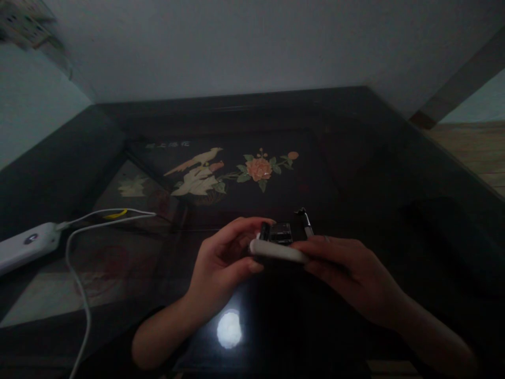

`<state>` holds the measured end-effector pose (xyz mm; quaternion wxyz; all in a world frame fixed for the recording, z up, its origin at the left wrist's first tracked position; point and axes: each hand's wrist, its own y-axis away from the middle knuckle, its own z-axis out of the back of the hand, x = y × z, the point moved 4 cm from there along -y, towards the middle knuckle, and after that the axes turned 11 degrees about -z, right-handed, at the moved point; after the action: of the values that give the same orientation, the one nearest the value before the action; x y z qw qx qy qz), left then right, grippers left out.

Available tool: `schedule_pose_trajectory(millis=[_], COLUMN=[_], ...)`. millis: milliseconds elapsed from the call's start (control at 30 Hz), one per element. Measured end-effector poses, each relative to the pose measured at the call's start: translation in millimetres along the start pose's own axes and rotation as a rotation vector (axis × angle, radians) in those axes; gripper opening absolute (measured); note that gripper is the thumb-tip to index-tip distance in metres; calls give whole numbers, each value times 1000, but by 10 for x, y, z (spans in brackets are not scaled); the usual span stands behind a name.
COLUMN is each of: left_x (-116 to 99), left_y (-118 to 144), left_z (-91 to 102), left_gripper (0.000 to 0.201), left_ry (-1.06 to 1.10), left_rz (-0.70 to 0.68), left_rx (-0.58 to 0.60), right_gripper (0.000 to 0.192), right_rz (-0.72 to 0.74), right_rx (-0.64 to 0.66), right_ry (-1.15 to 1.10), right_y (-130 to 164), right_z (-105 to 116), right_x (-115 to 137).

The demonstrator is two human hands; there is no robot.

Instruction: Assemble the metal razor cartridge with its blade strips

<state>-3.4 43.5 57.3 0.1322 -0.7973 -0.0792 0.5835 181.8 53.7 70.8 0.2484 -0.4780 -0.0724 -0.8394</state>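
We pinch a white case (pixel 278 251) with a dark part (pixel 281 233) between our left hand (pixel 221 266) and right hand (pixel 347 273), above the counter (pixel 355 173).

Under and all around the hands spreads a dark, glossy table (pixel 386 173), its top inlaid with pictures. Beyond the hands, toward the wall, the inlay shows a pale bird (pixel 197 171) and, just to its right, an orange flower (pixel 259 168) with green leaves. A round bright glare (pixel 229 329) sits on the gloss just below the hands, between the forearms. Well off to the left of the hands lies a white power strip (pixel 24 246), and from it a white cable (pixel 81 287) loops toward the hands and then runs down to the bottom edge. A plain pale wall (pixel 244 47) rises behind the table, and a strip of wooden floor (pixel 475 150) shows far right.
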Motion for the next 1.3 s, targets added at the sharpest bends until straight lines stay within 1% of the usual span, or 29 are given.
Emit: schedule_pose_trajectory(millis=[67, 100, 133, 300, 333, 400, 467, 500, 533, 667, 700, 833, 933, 1000, 1100, 1167, 1233, 1300], left_x=[10, 13, 15, -3, -10, -19, -16, -10, -2, 10, 8, 4, 25, 38, 26, 11, 3, 0], left_y=[6, 10, 14, 22, 21, 20, 20, 20, 19, 11, 10, 13, 14, 11, 1, 0, 4, 10], left_z=[14, 19, 24, 14, 7, -1, 4, 9, 14, 21, 25, 57, 72, 67, 48, 34, 26, 28], left_gripper=[37, 38, 39, 35, 35, 37, 38, 38, 38, 34, 34, 42, 44, 40, 37, 36, 35, 34], left_ry=[-11, -18, -24, -54, -57, -51, -36, -31, -27, -44, -64, -162, -192, -184, -142, -119, -107, -101], left_rz=[-24, -37, -46, -37, -37, -49, -63, -64, -61, -39, -36, -55, -44, -20, -18, -23, -27, -39], left_rx=[-2, -2, -2, 25, 35, 49, 37, 28, 21, 32, 31, -10, -35, -35, -34, -25, -5, 7], right_gripper=[22, 22, 22, 20, 20, 21, 24, 25, 25, 23, 22, 19, 18, 18, 18, 18, 19, 22], right_rz=[-25, -32, -31, 30, 28, -1, -30, -34, -27, 7, 0, -87, -132, -137, -92, -62, -74, -117], right_rx=[-90, -119, -121, 65, 65, 6, -60, -69, -55, 71, 68, -32, -52, -33, 72, 104, 53, -12], right_ry=[20, 27, 30, -9, -15, -23, -35, -44, -54, -81, -80, -57, -38, -26, -34, -35, -20, 2], right_y=[-10, -10, -8, 26, 27, 17, 7, 5, 5, 19, 17, -26, -45, -36, -8, 1, -12, -37], right_z=[32, 44, 47, 2, 4, 25, 48, 52, 48, 8, 9, 31, 30, 24, -10, -21, -3, 20], right_x=[-12, -17, -19, -7, -11, -27, -40, -42, -38, -14, -13, -37, -46, -46, -29, -24, -42, -73])
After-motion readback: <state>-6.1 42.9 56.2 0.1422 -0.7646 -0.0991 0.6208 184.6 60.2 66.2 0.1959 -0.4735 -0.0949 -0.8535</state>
